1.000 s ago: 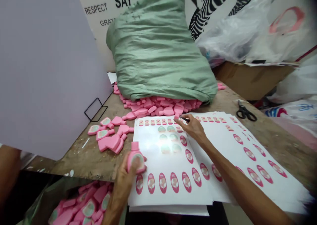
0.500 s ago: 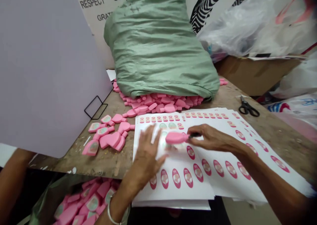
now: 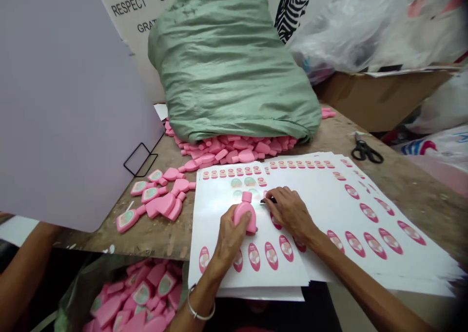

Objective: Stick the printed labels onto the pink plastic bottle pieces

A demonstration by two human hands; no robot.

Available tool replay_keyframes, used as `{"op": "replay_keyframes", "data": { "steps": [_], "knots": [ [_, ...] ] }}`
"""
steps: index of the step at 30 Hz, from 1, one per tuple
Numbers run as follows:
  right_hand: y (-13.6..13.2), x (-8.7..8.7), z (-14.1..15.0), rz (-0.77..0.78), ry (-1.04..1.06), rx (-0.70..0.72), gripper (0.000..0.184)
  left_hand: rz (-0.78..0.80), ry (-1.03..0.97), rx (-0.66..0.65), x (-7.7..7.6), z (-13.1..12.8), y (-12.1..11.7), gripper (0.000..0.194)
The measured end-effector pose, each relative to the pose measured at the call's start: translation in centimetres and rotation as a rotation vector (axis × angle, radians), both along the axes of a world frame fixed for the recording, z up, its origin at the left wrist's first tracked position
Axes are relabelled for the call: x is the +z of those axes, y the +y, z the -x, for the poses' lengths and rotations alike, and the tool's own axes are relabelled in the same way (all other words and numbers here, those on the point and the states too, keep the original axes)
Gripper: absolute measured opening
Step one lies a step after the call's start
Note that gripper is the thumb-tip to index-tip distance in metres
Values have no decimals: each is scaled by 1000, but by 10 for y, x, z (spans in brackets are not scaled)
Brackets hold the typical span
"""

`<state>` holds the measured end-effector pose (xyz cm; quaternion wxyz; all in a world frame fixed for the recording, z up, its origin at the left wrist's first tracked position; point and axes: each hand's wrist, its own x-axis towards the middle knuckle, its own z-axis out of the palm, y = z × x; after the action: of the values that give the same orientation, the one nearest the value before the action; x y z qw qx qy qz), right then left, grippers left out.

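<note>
My left hand (image 3: 234,229) is closed round a small pink plastic bottle (image 3: 245,212), its cap end pointing away from me, above a sticker sheet (image 3: 212,215). The bottle's visible face carries no label. My right hand (image 3: 288,210) is closed on a small thin dark tool (image 3: 268,201), its tip pointing left toward the bottle; its exact kind is partly hidden by my fingers. Rows of oval pink stickers (image 3: 254,257) and a few round pale green stickers (image 3: 249,181) lie on the sheet beneath my hands.
Pink bottles (image 3: 161,204), some labelled, lie left of the sheets. More spill from a green sack (image 3: 237,78) behind. Black scissors (image 3: 366,151) lie right. A bag of labelled bottles (image 3: 141,293) sits below the table edge. Another person's arm (image 3: 27,268) shows behind a grey panel (image 3: 69,103).
The pink bottle has passed from my right hand to my left and turned cap-away. My right hand keeps the dark tool. At the left, a labelled bottle has shifted slightly.
</note>
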<state>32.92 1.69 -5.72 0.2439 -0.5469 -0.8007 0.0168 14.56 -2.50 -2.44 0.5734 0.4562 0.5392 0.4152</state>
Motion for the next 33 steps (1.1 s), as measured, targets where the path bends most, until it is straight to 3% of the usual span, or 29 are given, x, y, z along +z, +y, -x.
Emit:
{"op": "replay_keyframes", "data": {
  "steps": [5,12,21,27,33],
  "knots": [
    [2,-4,-4,-62,-95,25,19,-6,-63,21,-9,-14,4,34],
    [8,-4,-8,114,87,79,13,-4,-46,15,-16,-12,6,41],
    [-6,-6,-1,-116,156,82,21,-4,-125,51,-17,-11,5,41],
    [-14,20,-3,251,695,-161,30,56,-316,83,-20,-4,7,45],
    [-22,45,24,447,788,-72,36,144,-603,128,-7,-4,0,53]
  ]
}}
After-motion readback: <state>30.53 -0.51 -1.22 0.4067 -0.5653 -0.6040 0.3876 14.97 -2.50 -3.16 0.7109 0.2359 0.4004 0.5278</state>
